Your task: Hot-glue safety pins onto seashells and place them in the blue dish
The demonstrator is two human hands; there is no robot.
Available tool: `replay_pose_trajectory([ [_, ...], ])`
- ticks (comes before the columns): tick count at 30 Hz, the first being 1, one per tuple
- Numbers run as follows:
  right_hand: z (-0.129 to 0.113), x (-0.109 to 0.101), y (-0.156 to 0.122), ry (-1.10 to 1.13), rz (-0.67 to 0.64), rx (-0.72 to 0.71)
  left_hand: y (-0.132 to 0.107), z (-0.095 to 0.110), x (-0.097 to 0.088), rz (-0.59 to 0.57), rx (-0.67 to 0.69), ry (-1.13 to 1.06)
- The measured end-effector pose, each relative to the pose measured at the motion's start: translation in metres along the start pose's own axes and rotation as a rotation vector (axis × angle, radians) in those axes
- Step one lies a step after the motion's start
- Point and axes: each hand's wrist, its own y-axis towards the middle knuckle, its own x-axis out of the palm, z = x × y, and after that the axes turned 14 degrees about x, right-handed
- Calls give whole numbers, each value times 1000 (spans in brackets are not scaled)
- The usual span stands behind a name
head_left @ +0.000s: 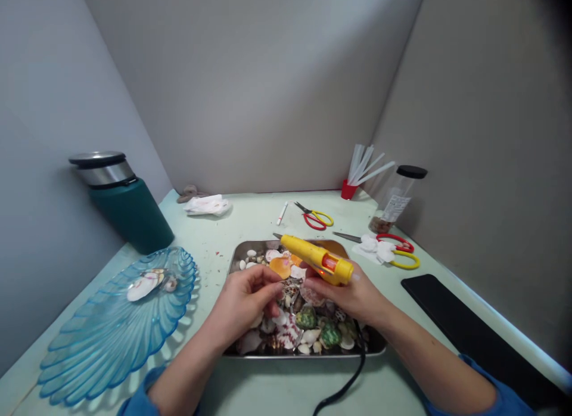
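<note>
My right hand (353,291) is wrapped round a yellow hot glue gun (308,253), whose nozzle points to the upper left. A black cord hangs below that hand. My left hand (250,297) is closed in a pinch just left of it. What its fingertips hold, if anything, is too small to make out. Both hands are above a metal tray (304,356) filled with seashells. Just beyond my left fingertips is an orange shell (279,267). Green mottled shells (330,334) and a purple-striped white shell (286,326) lie toward the front.
On the left are a blue shell-shaped dish (107,338) with several shells and a teal bottle (131,213). Behind the tray lie scissors (318,218) and a marker (282,213). More scissors (404,252), a jar (395,201), glue sticks (361,165) and a black flat object (473,332) are right.
</note>
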Motion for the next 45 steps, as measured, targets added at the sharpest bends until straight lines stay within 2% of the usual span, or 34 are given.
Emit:
replay_pose_trajectory([
  [4,-1,-3,1,92,88,14,8,9,-11,4,2,304],
  [7,-1,-4,2,165,101,27,16,21,-12,-87,94,646],
  [8,0,-5,3,186,103,28,20,24,-11,-132,85,737],
  [12,0,-4,5,231,98,15,45,24,-1,-197,26,850],
  [17,0,-3,3,199,102,-13,79,11,6,-292,-68,1001],
  [20,0,-3,3,166,108,-33,89,4,9,-357,-110,1022],
  [24,1,-4,2,124,113,-53,88,-1,11,-384,-106,997],
  [28,2,-4,1,92,113,-58,76,-2,9,-361,-40,929],
  [31,2,-4,1,77,111,-58,65,-1,5,-298,32,863],
  [35,4,-4,2,49,122,-64,46,2,-1,-157,155,722],
  [41,0,0,4,71,103,-61,11,6,2,-45,248,416],
  [45,-7,5,2,54,41,-36,1,8,10,-12,118,-36],
])
